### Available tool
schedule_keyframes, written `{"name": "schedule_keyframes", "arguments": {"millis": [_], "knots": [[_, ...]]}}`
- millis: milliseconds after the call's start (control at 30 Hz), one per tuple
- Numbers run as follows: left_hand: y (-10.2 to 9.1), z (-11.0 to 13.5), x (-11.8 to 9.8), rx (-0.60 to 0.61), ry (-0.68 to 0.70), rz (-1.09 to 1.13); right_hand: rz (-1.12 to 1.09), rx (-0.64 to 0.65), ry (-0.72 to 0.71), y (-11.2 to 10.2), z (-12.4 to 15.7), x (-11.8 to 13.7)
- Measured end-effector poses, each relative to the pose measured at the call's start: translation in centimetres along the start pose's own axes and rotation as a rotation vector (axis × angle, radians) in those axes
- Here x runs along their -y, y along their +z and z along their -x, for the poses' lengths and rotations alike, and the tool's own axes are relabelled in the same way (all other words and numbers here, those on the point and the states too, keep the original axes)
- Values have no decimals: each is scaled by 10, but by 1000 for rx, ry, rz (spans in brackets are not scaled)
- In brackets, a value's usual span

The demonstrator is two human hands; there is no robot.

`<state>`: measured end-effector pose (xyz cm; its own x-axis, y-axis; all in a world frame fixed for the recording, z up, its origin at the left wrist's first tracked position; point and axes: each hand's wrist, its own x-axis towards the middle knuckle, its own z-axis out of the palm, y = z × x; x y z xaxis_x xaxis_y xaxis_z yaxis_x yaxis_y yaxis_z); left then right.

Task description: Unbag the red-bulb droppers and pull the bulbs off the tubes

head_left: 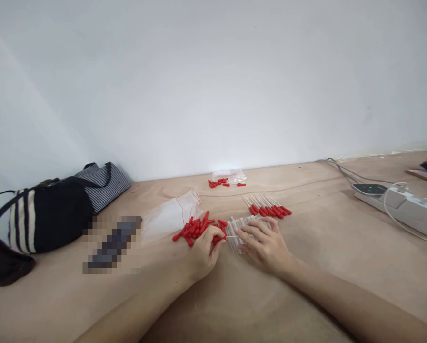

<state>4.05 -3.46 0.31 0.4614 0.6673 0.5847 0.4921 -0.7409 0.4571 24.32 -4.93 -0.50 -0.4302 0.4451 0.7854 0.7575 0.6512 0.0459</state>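
Note:
My left hand point(206, 251) is closed in a pinch on a red rubber dropper bulb point(218, 239). From that bulb a thin glass tube point(231, 237) runs to my right hand point(265, 243), whose bent fingers close on its other end. Under the right fingers lies a row of clear glass tubes point(236, 247), partly covered. A heap of loose red bulbs point(195, 229) sits beside my left hand, at its far side. Behind my right hand, droppers with red bulbs fitted point(270, 209) lie side by side, tubes pointing away.
At the back are more red bulbs point(217, 182) by a clear plastic bag point(229, 175). A flat plastic bag point(170, 214) lies left of the heap, near a blurred dark object point(115, 242). A black bag point(56, 219) stands left; a power strip point(402, 209) with cables is right.

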Motion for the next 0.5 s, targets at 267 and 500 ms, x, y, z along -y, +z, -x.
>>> {"name": "schedule_keyframes", "arguments": {"millis": [267,500], "knots": [[8,9,-2,-25,25,36,-21,13,-36,11,6,11],[7,8,-6,-108,6,111,-3,-7,50,9,1,13]]}}
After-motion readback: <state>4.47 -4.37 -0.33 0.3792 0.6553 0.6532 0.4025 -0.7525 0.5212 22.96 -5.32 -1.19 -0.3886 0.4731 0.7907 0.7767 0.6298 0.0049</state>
